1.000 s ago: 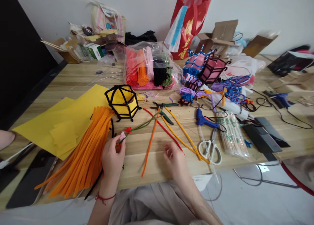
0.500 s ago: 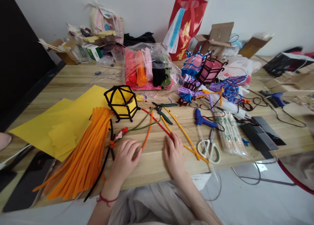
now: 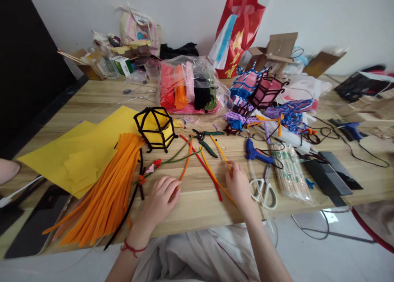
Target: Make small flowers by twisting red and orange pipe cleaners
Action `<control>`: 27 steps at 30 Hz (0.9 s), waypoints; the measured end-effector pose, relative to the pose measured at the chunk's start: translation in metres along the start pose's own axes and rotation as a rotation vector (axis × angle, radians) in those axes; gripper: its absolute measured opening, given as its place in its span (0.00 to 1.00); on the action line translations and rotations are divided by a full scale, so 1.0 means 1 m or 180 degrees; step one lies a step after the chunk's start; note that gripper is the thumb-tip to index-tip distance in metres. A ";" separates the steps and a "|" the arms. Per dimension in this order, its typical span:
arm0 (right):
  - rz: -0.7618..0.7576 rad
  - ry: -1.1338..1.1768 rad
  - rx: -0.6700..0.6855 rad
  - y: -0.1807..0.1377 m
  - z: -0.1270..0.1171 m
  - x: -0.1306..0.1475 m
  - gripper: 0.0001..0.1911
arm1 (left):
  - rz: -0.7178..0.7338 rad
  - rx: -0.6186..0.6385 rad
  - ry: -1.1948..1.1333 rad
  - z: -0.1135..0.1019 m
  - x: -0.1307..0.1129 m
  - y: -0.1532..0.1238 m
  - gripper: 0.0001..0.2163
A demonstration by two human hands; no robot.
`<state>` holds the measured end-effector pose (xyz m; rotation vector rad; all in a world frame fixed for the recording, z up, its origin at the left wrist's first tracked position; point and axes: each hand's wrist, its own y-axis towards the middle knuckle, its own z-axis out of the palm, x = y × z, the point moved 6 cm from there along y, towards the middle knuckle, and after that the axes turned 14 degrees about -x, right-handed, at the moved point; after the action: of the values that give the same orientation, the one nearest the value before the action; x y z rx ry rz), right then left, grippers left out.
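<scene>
My left hand [image 3: 160, 200] lies flat on the wooden table [image 3: 197, 212], fingers stretched out over the near end of a single orange pipe cleaner [image 3: 186, 165]. Just left of it lies a small green-stemmed flower [image 3: 154, 166] with red and pink buds. My right hand [image 3: 238, 183] is further right, its fingers closed together on a yellow-orange pipe cleaner [image 3: 221, 152]. A red pipe cleaner [image 3: 207, 172] runs between my two hands. A thick bundle of orange pipe cleaners [image 3: 104, 191] fans out to the left of my left hand.
A black-and-yellow lantern frame [image 3: 154, 127] stands on yellow paper sheets [image 3: 76, 150]. Green pliers [image 3: 207, 141], a blue glue gun [image 3: 257, 152], scissors [image 3: 263, 187] and a packet of sticks [image 3: 289, 167] lie to the right. A bag of pipe cleaners [image 3: 187, 87] sits behind. Another person's hand [image 3: 8, 169] shows at the left edge.
My left hand let go of the flower stem and moved right to lie flat on the table. My right hand moved right and forward onto the yellow-orange pipe cleaner.
</scene>
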<state>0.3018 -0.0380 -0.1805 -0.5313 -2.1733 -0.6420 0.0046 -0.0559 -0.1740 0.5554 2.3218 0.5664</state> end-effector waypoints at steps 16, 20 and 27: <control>0.1188 0.2657 0.1837 -0.038 -0.015 0.067 0.21 | -0.1563 -0.0196 -0.2678 -0.032 -0.044 0.106 0.30; 0.1185 0.2907 0.1741 -0.039 -0.006 0.066 0.26 | -0.1477 -0.0194 -0.2592 -0.066 -0.050 0.161 0.23; 0.1181 0.3182 0.1106 -0.019 -0.002 0.080 0.36 | -0.1210 0.0189 -0.2217 -0.088 -0.055 0.184 0.17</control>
<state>0.2439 -0.0411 -0.1216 -0.3047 -1.1564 -0.2191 0.0240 0.0434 0.0117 0.2616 1.7117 0.0908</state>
